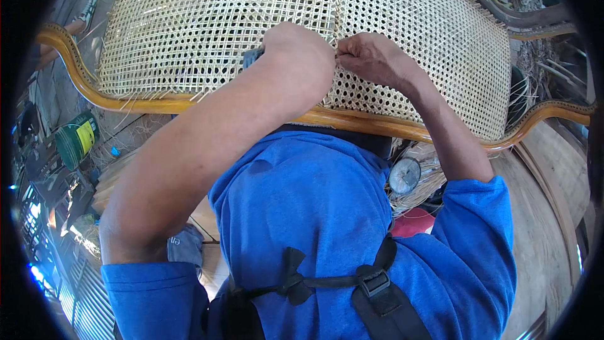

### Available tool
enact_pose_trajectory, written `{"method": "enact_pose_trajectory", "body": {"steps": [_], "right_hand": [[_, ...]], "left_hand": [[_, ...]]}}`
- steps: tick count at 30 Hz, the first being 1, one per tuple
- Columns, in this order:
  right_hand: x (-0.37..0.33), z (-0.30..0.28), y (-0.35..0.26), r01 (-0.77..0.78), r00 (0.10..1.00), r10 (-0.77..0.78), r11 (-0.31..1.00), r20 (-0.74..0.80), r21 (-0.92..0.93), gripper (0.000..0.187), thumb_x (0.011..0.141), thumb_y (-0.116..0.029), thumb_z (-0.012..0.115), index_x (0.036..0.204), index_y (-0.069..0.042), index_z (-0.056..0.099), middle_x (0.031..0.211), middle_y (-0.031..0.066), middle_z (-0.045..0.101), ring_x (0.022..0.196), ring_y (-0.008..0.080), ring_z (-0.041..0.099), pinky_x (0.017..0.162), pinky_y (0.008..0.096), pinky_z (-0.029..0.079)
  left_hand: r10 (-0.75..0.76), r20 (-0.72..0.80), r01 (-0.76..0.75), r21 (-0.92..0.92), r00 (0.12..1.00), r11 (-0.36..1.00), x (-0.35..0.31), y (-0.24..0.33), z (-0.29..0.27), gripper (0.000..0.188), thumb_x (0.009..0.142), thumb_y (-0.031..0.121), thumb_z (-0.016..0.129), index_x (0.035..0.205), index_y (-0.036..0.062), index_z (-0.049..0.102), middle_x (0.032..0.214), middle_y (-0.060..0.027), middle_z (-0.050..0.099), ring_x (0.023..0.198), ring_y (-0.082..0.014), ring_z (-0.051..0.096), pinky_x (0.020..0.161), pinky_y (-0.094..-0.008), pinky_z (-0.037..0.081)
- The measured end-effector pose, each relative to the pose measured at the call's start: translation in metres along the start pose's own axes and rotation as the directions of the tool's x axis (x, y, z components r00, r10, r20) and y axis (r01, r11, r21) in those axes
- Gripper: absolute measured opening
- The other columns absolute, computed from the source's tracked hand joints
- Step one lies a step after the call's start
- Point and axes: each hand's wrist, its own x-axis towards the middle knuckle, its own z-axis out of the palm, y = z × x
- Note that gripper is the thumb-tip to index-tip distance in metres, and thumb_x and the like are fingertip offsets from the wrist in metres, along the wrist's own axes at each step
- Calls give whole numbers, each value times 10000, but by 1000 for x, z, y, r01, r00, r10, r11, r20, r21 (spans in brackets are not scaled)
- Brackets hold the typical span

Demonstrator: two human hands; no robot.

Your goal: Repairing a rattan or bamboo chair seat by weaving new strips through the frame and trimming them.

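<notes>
A pale woven cane panel (421, 56) stretches across a curved, varnished wooden frame (371, 124) in front of me. It has open holes and a seam of strands down its middle. My right hand (374, 58) rests at that seam, fingers curled together in a pinch; whatever is between them is too small to make out. Just left of it, my left hand (296, 41) bends over the weave, its fingers hidden behind the hand and wrist. A dark blue-grey object (253, 56) shows beside the left wrist; its kind is unclear. Loose strand ends stick out along the panel's edges.
A green can with a yellow label (77, 140) lies at the left. Below the frame are a round clear-topped container (404, 175), bundled cane strands (418, 192) and a red item (412, 222). Another curved wooden frame (541, 22) stands at the far right. Someone's foot (91, 7) shows far left.
</notes>
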Motion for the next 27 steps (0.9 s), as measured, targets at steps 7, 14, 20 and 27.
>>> {"method": "enact_pose_trajectory", "body": {"steps": [7, 14, 20, 27], "right_hand": [[7, 23, 13, 147, 974, -146, 989, -172, -7, 224, 913, -220, 540, 868, -11, 609, 610, 59, 543, 565, 111, 477, 569, 299, 417], [13, -12, -14, 32, 995, -27, 998, 100, -55, 274, 906, -276, 547, 891, -22, 650, 657, 100, 601, 594, 164, 553, 568, 332, 442], [20, -8, 3, 232, 969, -245, 928, -10, -291, 181, 858, -189, 571, 954, -54, 645, 777, 100, 643, 699, 223, 605, 670, 352, 483], [20, -22, -4, 127, 987, -156, 891, -31, -437, 140, 850, -198, 579, 872, -66, 619, 797, 109, 619, 752, 242, 604, 720, 370, 481]], "left_hand": [[67, -30, -68, -43, 997, 997, 4, -19, 2, 160, 785, 131, 571, 834, 22, 677, 795, -159, 659, 749, -306, 657, 662, -402, 523], [-112, 236, 172, -251, 965, 953, 13, -17, 5, 398, 862, 365, 527, 867, -10, 661, 826, -193, 656, 784, -330, 648, 732, -423, 507], [-166, 75, 179, -231, 983, 956, 12, -13, 16, 317, 829, 302, 529, 877, 31, 687, 873, -161, 672, 841, -312, 654, 738, -413, 510], [-283, -43, 259, -292, 958, 921, -54, -30, 59, 464, 874, 427, 519, 723, 8, 649, 704, -189, 622, 700, -361, 619, 660, -455, 487]]}}
